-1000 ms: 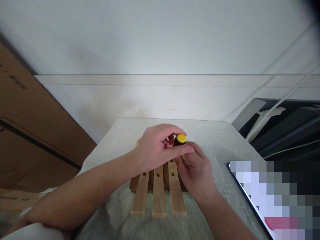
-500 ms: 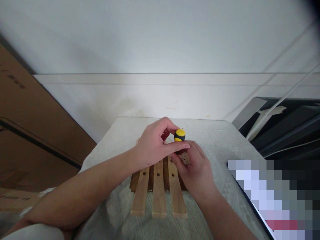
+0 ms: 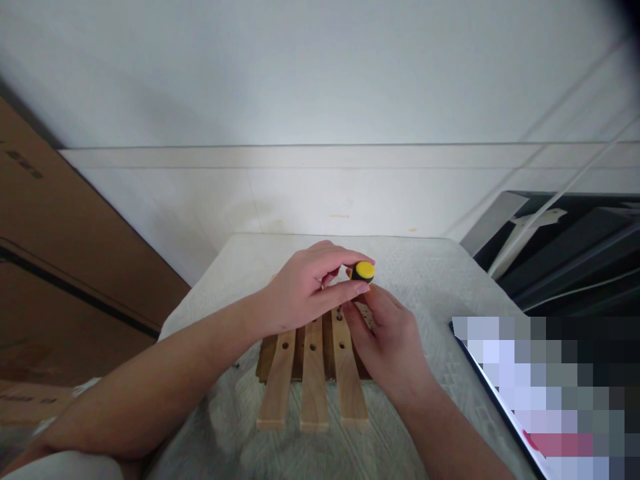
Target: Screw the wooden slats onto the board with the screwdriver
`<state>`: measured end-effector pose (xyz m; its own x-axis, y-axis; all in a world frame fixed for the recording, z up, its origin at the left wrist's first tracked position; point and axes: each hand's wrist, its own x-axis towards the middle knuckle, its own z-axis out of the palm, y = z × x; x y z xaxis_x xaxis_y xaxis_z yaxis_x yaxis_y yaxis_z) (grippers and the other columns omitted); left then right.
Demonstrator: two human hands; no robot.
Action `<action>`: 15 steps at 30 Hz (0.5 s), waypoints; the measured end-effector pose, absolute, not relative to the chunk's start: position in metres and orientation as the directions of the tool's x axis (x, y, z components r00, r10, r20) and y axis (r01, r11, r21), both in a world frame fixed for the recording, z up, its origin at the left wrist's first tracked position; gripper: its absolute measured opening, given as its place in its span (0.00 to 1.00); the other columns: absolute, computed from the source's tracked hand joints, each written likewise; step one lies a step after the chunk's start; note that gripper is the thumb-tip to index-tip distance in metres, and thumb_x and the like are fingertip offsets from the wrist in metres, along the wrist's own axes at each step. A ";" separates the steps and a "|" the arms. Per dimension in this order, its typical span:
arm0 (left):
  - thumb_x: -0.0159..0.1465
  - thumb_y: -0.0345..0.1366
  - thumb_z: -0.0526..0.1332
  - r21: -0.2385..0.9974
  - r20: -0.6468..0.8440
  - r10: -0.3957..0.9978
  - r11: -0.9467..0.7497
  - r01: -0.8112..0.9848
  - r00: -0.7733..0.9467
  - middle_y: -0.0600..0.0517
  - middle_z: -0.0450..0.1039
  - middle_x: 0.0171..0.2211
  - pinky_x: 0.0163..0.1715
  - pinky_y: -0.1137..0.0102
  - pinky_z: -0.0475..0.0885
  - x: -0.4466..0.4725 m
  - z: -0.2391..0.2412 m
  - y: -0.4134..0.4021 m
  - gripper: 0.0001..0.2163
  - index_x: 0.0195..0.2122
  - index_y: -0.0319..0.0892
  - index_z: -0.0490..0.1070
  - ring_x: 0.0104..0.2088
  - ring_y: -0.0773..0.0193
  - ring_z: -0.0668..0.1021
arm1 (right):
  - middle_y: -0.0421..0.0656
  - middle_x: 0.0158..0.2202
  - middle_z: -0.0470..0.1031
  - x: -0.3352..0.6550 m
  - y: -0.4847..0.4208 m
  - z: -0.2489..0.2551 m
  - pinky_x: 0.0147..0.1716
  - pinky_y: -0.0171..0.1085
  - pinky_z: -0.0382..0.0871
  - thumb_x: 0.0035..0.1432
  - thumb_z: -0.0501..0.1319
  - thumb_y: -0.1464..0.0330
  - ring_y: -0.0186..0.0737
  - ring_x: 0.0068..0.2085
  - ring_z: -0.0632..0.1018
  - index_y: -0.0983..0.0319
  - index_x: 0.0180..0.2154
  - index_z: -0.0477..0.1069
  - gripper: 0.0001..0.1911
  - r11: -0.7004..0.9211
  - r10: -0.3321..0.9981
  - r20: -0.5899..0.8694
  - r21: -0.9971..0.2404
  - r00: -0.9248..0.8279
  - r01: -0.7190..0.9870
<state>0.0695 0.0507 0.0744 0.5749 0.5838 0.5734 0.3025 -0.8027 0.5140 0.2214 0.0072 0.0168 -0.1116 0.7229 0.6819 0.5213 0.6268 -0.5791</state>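
Left hand on the driver, right hand curled in just below it, over the wooden slats.

On my head feed: left hand has thumb and fingers closed around the yellow-and-black screwdriver handle, its yellow end facing up and toward me. Right hand is on the right, slightly nearer, fingers bent inward; tips hidden, so I can't tell what they grasp. Driver sits above the far part of three pale, drilled wooden slats, close to the right one. Slats run near to far across a darker brown wooden piece, all on the white-covered table. Cardboard box far left; pixelated screen near right.
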 end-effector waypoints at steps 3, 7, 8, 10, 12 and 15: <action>0.61 0.39 0.64 0.536 0.584 0.595 -0.793 0.288 0.552 0.52 0.74 0.31 0.24 0.76 0.64 0.071 0.074 0.051 0.11 0.40 0.38 0.73 0.24 0.73 0.68 | 0.47 0.38 0.77 0.222 0.007 0.018 0.40 0.39 0.73 0.59 0.57 0.74 0.40 0.41 0.77 0.63 0.43 0.70 0.09 0.646 0.702 0.703 -0.558 -0.117 0.522; 0.59 0.41 0.66 0.567 0.610 0.629 -0.771 0.288 0.483 0.54 0.73 0.29 0.20 0.77 0.60 0.073 0.068 0.053 0.12 0.36 0.38 0.71 0.21 0.75 0.64 | 0.46 0.35 0.76 0.221 0.006 0.018 0.36 0.37 0.73 0.59 0.60 0.72 0.38 0.37 0.77 0.63 0.38 0.72 0.04 0.631 0.698 0.711 -0.551 -0.090 0.546; 0.59 0.42 0.66 0.561 0.624 0.627 -0.775 0.291 0.466 0.54 0.73 0.29 0.20 0.77 0.60 0.073 0.067 0.053 0.12 0.35 0.38 0.70 0.21 0.75 0.63 | 0.45 0.34 0.76 0.221 0.007 0.018 0.34 0.36 0.73 0.60 0.59 0.72 0.37 0.35 0.77 0.63 0.37 0.72 0.04 0.632 0.701 0.707 -0.558 -0.091 0.539; 0.58 0.44 0.66 0.519 0.665 0.601 -0.799 0.304 0.444 0.53 0.72 0.28 0.21 0.76 0.61 0.073 0.065 0.054 0.14 0.35 0.38 0.70 0.21 0.74 0.64 | 0.45 0.35 0.76 0.221 0.007 0.018 0.34 0.35 0.72 0.61 0.58 0.73 0.36 0.35 0.77 0.63 0.38 0.72 0.05 0.642 0.703 0.703 -0.565 -0.105 0.518; 0.59 0.45 0.65 0.462 0.696 0.545 -0.838 0.290 0.468 0.51 0.73 0.30 0.26 0.73 0.65 0.072 0.064 0.053 0.15 0.38 0.38 0.70 0.25 0.70 0.67 | 0.46 0.36 0.76 0.221 0.007 0.018 0.36 0.36 0.72 0.61 0.57 0.74 0.37 0.37 0.77 0.64 0.40 0.71 0.06 0.649 0.702 0.702 -0.563 -0.118 0.511; 0.66 0.42 0.56 0.468 0.681 0.503 -0.858 0.212 0.532 0.47 0.75 0.36 0.36 0.68 0.69 0.071 0.065 0.052 0.13 0.44 0.39 0.72 0.34 0.65 0.73 | 0.45 0.32 0.73 0.221 0.008 0.021 0.33 0.35 0.71 0.60 0.57 0.74 0.37 0.34 0.75 0.65 0.35 0.70 0.04 0.625 0.722 0.683 -0.574 -0.112 0.530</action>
<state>0.0713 0.0519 0.0648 0.5323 0.5029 0.6810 0.2116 -0.8579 0.4682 0.2207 0.0078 0.0207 -0.1124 0.7221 0.6826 0.5296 0.6248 -0.5737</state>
